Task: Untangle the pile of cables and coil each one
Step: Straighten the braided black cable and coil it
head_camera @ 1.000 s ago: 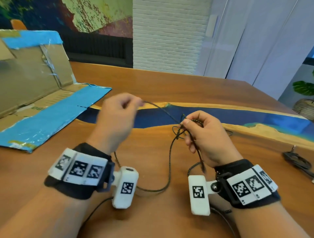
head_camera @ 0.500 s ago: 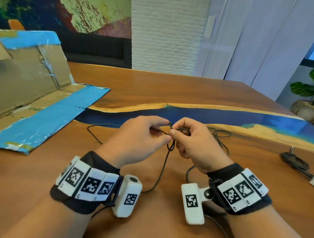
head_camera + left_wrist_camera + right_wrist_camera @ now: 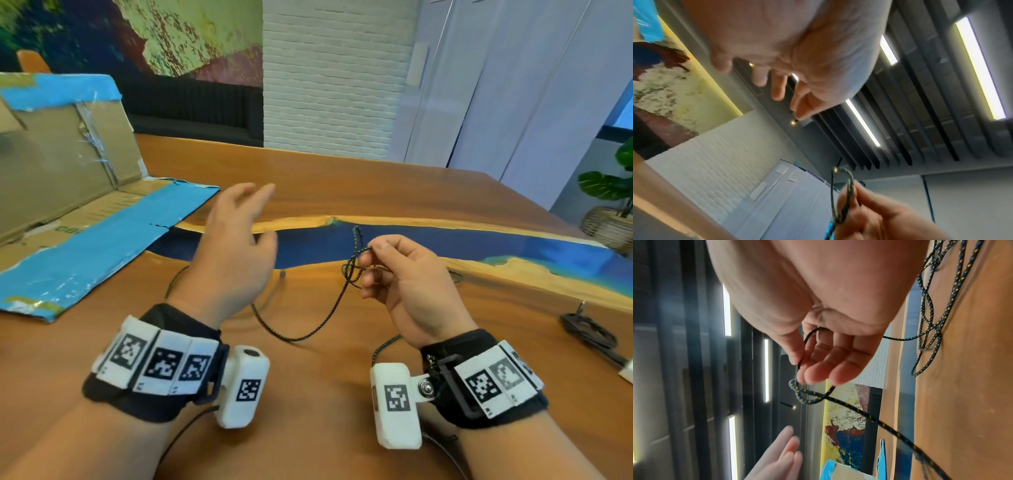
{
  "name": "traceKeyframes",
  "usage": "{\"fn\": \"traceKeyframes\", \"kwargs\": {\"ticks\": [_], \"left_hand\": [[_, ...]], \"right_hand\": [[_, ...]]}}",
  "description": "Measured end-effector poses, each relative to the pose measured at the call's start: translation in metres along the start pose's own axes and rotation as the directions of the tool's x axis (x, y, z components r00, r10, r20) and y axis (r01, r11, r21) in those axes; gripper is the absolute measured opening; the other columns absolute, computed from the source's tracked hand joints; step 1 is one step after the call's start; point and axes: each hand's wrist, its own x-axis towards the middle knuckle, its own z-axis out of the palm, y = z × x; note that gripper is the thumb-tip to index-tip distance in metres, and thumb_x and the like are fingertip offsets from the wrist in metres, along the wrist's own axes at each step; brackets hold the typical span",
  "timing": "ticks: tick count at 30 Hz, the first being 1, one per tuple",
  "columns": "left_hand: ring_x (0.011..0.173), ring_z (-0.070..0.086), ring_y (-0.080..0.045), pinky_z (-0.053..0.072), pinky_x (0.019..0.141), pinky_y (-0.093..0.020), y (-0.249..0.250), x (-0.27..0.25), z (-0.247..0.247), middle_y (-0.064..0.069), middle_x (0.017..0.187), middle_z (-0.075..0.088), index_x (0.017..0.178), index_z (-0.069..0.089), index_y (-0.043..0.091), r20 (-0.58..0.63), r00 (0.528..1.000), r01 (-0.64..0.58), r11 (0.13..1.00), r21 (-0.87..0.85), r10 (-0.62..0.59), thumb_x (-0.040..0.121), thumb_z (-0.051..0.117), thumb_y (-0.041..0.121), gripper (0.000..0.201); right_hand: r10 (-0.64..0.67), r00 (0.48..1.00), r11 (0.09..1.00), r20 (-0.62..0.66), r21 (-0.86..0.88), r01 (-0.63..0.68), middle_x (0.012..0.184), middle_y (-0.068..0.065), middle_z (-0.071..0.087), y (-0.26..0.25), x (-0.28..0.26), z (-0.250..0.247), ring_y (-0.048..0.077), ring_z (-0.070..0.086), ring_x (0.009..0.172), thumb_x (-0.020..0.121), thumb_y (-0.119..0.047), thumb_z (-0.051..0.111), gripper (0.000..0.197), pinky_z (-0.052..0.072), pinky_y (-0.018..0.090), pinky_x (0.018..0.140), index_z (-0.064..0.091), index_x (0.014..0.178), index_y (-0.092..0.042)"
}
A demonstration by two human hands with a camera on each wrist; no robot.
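Observation:
A black braided cable (image 3: 334,308) with yellow flecks lies across the wooden table (image 3: 308,394) and rises to my right hand (image 3: 371,253). That hand pinches the cable between thumb and fingers, with small loops (image 3: 352,270) hanging just left of the fingertips. The right wrist view shows the same pinch (image 3: 800,368) and the loops (image 3: 803,394) beneath it. More of the cable lies bunched on the table (image 3: 931,313). My left hand (image 3: 253,219) is raised to the left of the loops, fingers spread, holding nothing. In the left wrist view its fingers (image 3: 777,87) are loose and empty.
An opened cardboard box (image 3: 68,192) with blue tape lies at the far left of the table. A second black cable (image 3: 589,329) sits coiled at the right edge. A blue resin strip (image 3: 445,246) runs across the tabletop behind my hands.
My left hand has let go of the cable, opened, and moved up and to the left. My right hand keeps its pinch on the loops.

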Motion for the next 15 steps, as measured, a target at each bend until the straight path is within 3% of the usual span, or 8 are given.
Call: {"fn": "traceKeyframes", "kwargs": {"ticks": [2,3,5,6,8,10,13,15], "left_hand": [[0.124,0.046,0.009,0.039,0.111,-0.028,0.009,-0.008,0.009,0.021,0.144,0.051,0.151,0.042,0.037,0.208,0.977,-0.024,0.993,-0.112,0.047,0.099,0.062,0.028,0.057],[0.12,0.052,0.011,0.041,0.112,-0.03,0.014,-0.012,0.013,0.022,0.133,0.062,0.15,0.044,0.038,0.36,0.932,0.031,0.98,-0.195,0.042,0.098,0.063,0.032,0.055],[0.107,0.067,0.0,0.046,0.108,-0.035,0.022,-0.022,0.018,0.012,0.102,0.076,0.137,0.058,0.034,0.601,0.797,0.162,0.937,-0.31,0.06,0.1,0.06,0.033,0.037],[0.098,0.071,-0.009,0.049,0.104,-0.036,0.024,-0.025,0.019,0.007,0.086,0.075,0.124,0.067,0.029,0.63,0.772,0.181,0.92,-0.346,0.085,0.102,0.057,0.03,0.024],[0.074,0.07,-0.019,0.055,0.094,-0.042,0.024,-0.025,0.02,-0.001,0.065,0.059,0.104,0.073,0.022,0.574,0.813,0.185,0.889,-0.419,0.101,0.104,0.054,0.026,0.019],[0.057,0.056,-0.017,0.057,0.082,-0.047,0.022,-0.022,0.022,-0.006,0.06,0.049,0.095,0.076,0.023,0.448,0.892,0.17,0.874,-0.455,0.06,0.103,0.055,0.025,0.023],[0.054,0.044,-0.017,0.051,0.062,-0.043,0.019,-0.017,0.023,-0.007,0.061,0.044,0.088,0.076,0.026,0.301,0.953,0.164,0.871,-0.464,-0.019,0.103,0.055,0.028,0.027],[0.056,0.041,-0.019,0.041,0.058,-0.038,0.017,-0.018,0.024,-0.007,0.063,0.04,0.093,0.076,0.03,0.23,0.972,0.146,0.874,-0.464,-0.04,0.104,0.052,0.032,0.026]], "right_hand": [[-0.005,0.996,0.998,0.084,0.064,-0.001,0.079,0.007,0.068,-0.001,-0.003,0.005,0.019,0.06,0.06,0.104,-0.015,0.051,0.014,0.051,0.033,0.058,0.06,0.094,-0.012],[-0.013,0.992,0.994,0.123,0.105,0.0,0.079,0.007,0.069,-0.002,-0.004,0.006,0.02,0.061,0.06,0.101,-0.017,0.052,0.011,0.052,0.034,0.059,0.059,0.095,-0.012],[-0.037,0.987,0.989,0.159,0.148,0.013,0.079,0.007,0.07,-0.004,-0.006,0.006,0.02,0.063,0.06,0.095,-0.021,0.056,0.01,0.054,0.033,0.059,0.058,0.095,-0.011],[-0.047,0.987,0.989,0.156,0.147,0.024,0.079,0.007,0.07,-0.004,-0.006,0.006,0.019,0.063,0.059,0.093,-0.022,0.056,0.011,0.054,0.032,0.058,0.058,0.095,-0.011],[-0.069,0.991,0.99,0.119,0.127,0.053,0.076,0.007,0.067,-0.005,-0.004,0.004,0.019,0.059,0.055,0.095,-0.02,0.057,0.009,0.051,0.032,0.055,0.059,0.095,-0.011],[-0.092,0.994,0.995,0.059,0.052,0.089,0.07,0.005,0.06,-0.003,-0.002,0.0,0.019,0.051,0.053,0.098,-0.014,0.059,0.008,0.047,0.033,0.052,0.064,0.092,-0.012],[-0.138,0.99,0.977,0.005,-0.161,0.137,0.065,0.004,0.053,0.002,0.0,-0.003,0.018,0.05,0.057,0.098,-0.013,0.064,0.015,0.047,0.034,0.051,0.072,0.085,-0.016],[-0.134,0.991,0.959,0.012,-0.251,0.132,0.062,0.004,0.053,0.002,-0.001,-0.003,0.018,0.049,0.054,0.097,-0.015,0.067,0.017,0.046,0.032,0.048,0.073,0.082,-0.018]]}}
